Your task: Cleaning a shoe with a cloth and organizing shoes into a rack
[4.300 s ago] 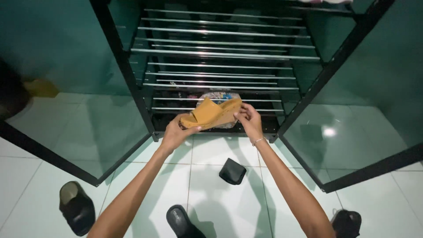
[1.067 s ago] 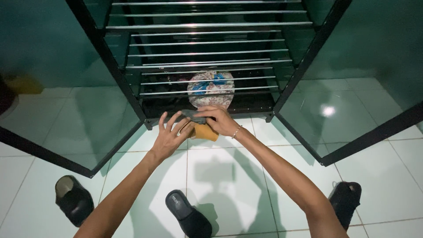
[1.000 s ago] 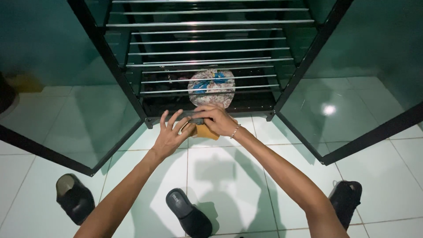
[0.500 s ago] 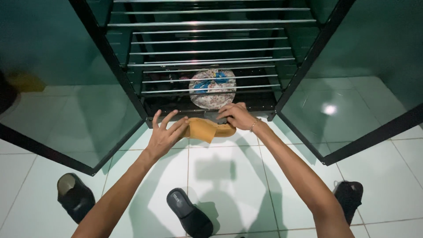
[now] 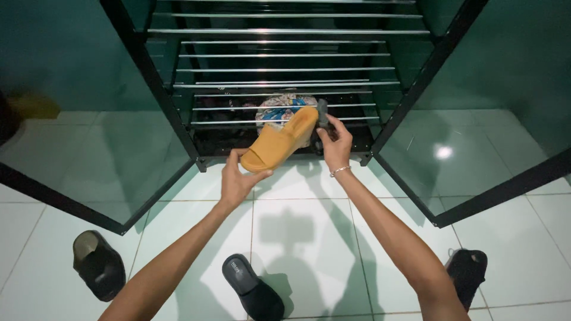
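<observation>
You have raised the tan sandal (image 5: 278, 141) off the floor since half a second ago; it now tilts in front of the shoe rack (image 5: 285, 71). Your left hand (image 5: 238, 178) cups its toe, while your right hand (image 5: 335, 142) pinches a dark cloth (image 5: 322, 113) at its heel, so wiping appears to be continuing on the lifted sandal.

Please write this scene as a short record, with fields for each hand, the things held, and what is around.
left hand: holds the toe end of the sandal, which is tan and tilted
right hand: near the sandal's heel end, gripping a small dark cloth
rack: black frame with metal rails, glass doors open
inside rack: patterned bundle on a low rail, behind the sandal
floor: pale tiles; black slipper between the arms, dark shoe at left, another dark shoe at right
</observation>
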